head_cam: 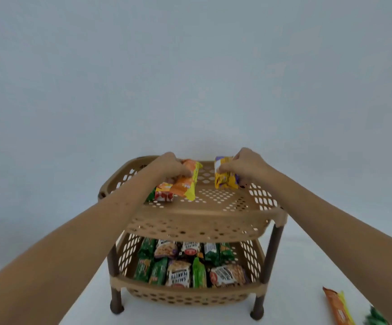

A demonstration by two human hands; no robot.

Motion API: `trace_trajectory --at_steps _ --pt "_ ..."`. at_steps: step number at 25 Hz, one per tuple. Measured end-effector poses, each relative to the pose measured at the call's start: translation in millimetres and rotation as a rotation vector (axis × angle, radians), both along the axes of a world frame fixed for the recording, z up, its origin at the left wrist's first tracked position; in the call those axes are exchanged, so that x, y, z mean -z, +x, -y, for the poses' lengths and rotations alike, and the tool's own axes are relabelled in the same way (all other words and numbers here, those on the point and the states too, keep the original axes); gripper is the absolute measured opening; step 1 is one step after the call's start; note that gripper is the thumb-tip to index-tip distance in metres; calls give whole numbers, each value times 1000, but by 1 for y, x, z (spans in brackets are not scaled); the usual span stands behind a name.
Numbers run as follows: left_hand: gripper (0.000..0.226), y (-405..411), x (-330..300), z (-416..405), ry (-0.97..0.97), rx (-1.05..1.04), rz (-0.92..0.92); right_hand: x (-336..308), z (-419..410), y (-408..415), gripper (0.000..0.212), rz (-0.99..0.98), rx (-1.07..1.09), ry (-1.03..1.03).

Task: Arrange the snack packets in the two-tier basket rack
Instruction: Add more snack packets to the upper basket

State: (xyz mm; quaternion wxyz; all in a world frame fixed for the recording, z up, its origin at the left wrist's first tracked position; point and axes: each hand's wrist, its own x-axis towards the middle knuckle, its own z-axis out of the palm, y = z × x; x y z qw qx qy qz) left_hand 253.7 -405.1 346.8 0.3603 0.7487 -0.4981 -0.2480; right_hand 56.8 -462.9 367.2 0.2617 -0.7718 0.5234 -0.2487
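Blurred green packet (pixel 375 319) — cut off by frame edge.

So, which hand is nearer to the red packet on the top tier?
Left. The left hand holds the orange packet right beside the red packet. The right hand is across the top tier, gripping the yellow packet.

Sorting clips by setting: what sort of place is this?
Probably a staged recording setup, not a shop: a plain white surface, a bare pale wall, and only a basket rack of snack packets.
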Motion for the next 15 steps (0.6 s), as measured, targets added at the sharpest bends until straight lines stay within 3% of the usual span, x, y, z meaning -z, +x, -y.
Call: trace_trajectory --at_steps 5,10,13,15 --pt "31 7 16 56 252 68 178 19 43 54 37 -259 -101 26" --pt "30 6 36 74 423 113 482 48 57 86 38 -429 -137 107" --pt "28 8 39 73 412 143 695 58 60 91 47 -422 -146 171" --pt "23 12 40 72 365 133 818 59 63 91 42 -340 -159 226"
